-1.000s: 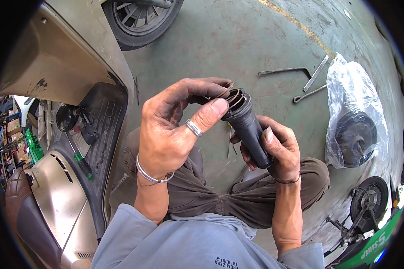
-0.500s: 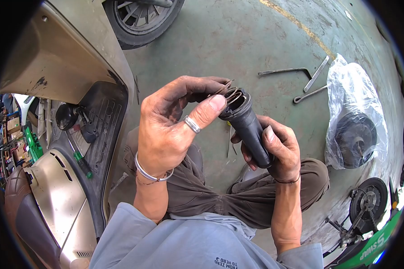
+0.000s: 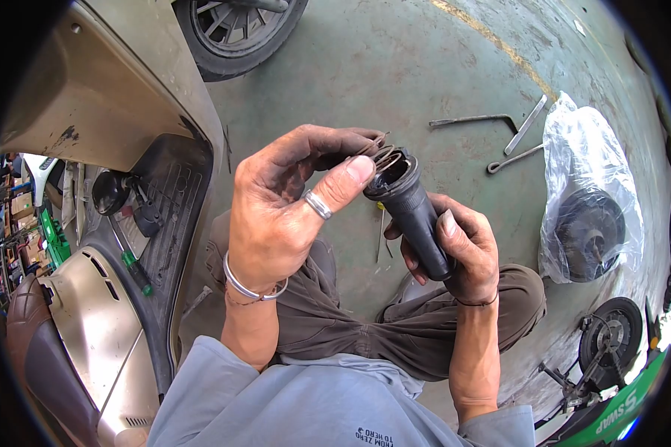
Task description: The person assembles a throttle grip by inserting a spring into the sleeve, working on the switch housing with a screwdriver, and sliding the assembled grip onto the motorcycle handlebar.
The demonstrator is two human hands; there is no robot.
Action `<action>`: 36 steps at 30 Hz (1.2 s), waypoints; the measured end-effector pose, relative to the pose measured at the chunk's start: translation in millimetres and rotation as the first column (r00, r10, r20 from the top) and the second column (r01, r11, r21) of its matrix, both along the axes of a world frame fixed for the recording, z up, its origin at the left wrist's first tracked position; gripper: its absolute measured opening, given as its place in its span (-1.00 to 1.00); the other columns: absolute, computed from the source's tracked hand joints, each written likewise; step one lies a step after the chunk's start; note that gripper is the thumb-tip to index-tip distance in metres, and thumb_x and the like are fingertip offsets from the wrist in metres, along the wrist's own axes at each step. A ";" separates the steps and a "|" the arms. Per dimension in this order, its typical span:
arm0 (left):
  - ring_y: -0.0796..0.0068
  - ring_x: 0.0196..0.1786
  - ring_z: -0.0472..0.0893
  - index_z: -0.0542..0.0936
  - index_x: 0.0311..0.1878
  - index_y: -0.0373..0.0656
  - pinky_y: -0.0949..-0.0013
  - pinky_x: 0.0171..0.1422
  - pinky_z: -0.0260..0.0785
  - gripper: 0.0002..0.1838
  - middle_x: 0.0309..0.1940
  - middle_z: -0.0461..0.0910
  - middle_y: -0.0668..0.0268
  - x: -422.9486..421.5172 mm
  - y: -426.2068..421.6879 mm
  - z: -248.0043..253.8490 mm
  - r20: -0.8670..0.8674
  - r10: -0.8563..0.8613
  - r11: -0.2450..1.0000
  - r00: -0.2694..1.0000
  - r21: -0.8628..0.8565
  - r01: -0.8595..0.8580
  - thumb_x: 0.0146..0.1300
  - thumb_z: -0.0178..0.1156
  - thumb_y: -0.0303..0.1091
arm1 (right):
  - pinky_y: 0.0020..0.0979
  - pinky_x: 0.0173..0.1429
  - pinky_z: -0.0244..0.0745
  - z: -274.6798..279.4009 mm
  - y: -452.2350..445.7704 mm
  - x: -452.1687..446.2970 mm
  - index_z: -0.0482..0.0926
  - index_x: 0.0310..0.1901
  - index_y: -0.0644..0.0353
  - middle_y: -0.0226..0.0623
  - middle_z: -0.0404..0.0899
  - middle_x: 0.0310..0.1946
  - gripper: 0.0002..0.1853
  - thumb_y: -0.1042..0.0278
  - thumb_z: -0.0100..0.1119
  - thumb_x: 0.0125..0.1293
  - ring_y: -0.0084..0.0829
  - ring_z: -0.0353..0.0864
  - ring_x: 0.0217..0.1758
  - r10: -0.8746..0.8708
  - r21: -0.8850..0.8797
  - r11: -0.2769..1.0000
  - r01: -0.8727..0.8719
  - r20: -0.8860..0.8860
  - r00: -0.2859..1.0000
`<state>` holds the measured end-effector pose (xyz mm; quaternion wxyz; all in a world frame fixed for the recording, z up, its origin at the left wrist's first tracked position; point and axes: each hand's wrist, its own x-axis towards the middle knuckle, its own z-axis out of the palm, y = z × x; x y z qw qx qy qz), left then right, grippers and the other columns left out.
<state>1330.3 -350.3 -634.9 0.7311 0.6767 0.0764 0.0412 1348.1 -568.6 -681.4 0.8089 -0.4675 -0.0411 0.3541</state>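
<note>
My left hand [image 3: 287,197], wearing a ring and a bangle, pinches a thin wire coil spring [image 3: 384,158] between thumb and fingers. The spring sits at the open mouth of a ribbed-collared black tube [image 3: 419,231]; whether its lower end reaches inside cannot be made out. Wrapped around the tube's lower part is my right hand [image 3: 466,242], thumb along its side. The tube tilts, with its mouth up and toward my left hand. Both hands are dark with grime.
To the left stands a gold scooter with a green-handled screwdriver [image 3: 136,274] on its footboard [image 3: 175,194]. A bent bar [image 3: 473,118] and other metal tools lie on the floor ahead. A plastic-wrapped black part [image 3: 590,231] is at right, near a wheel [image 3: 611,335].
The spring's coils have shifted slightly left at the tube's mouth, and more of the tube's inside shows. Both hands keep nearly the same place and grip.
</note>
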 end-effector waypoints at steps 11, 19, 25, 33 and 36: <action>0.30 0.07 0.70 0.67 -0.06 -0.39 0.28 0.27 0.50 -0.80 -0.01 0.71 -0.07 0.8 -0.5 -1.6 0.004 -0.012 0.999 1.000 0.038 0.012 0.30 0.32 -0.49 | -0.53 -0.44 0.55 1.5 0.3 0.5 0.48 0.26 0.51 -0.03 0.71 -0.18 -0.43 0.09 0.13 0.52 -0.54 0.64 -0.41 0.004 -0.030 1.000 -0.003 0.005 1.000; 0.35 0.09 0.67 0.68 -0.02 -0.38 0.31 0.22 0.54 -0.77 0.08 0.68 0.03 1.6 5.3 -7.3 0.028 -0.117 0.983 0.993 -0.141 0.120 0.25 0.37 -0.59 | -0.53 -0.35 0.51 5.3 -0.2 1.0 0.57 0.23 0.41 -0.16 0.69 -0.21 -0.42 0.04 0.28 0.42 -0.56 0.61 -0.36 -0.012 -0.211 0.977 0.044 0.149 0.989; 0.18 0.22 0.63 0.60 0.15 -0.44 0.16 0.36 0.49 -0.59 0.21 0.56 -0.21 -0.6 15.0 -1.7 -0.083 -0.215 0.956 0.973 -0.224 0.192 0.22 0.35 -0.58 | -0.49 -0.15 0.50 6.8 -2.0 3.7 0.60 0.22 0.37 -0.22 0.67 -0.13 -0.46 0.15 0.38 0.35 -0.53 0.60 -0.20 -0.001 -0.313 0.946 0.085 0.258 0.966; 0.21 0.20 0.65 0.64 0.11 -0.41 0.20 0.33 0.49 -0.60 0.21 0.59 -0.14 0.1 5.0 -2.1 -0.077 -0.106 0.994 0.991 -0.036 0.103 0.25 0.43 -0.42 | -0.42 0.02 0.55 10.7 2.3 5.6 0.61 0.20 0.37 -0.15 0.71 -0.05 -0.49 0.19 0.40 0.34 -0.46 0.65 -0.08 -0.026 -0.369 0.918 0.144 0.307 0.951; 0.22 0.19 0.66 0.64 0.11 -0.40 0.22 0.30 0.50 -0.60 0.15 0.63 -0.12 0.5 5.7 -2.5 -0.033 -0.104 0.993 0.994 0.055 0.105 0.26 0.43 -0.40 | -0.41 0.03 0.55 13.3 2.3 5.9 0.62 0.18 0.36 -0.14 0.72 -0.08 -0.51 0.21 0.41 0.32 -0.42 0.67 -0.09 -0.003 -0.387 0.911 0.142 0.338 0.941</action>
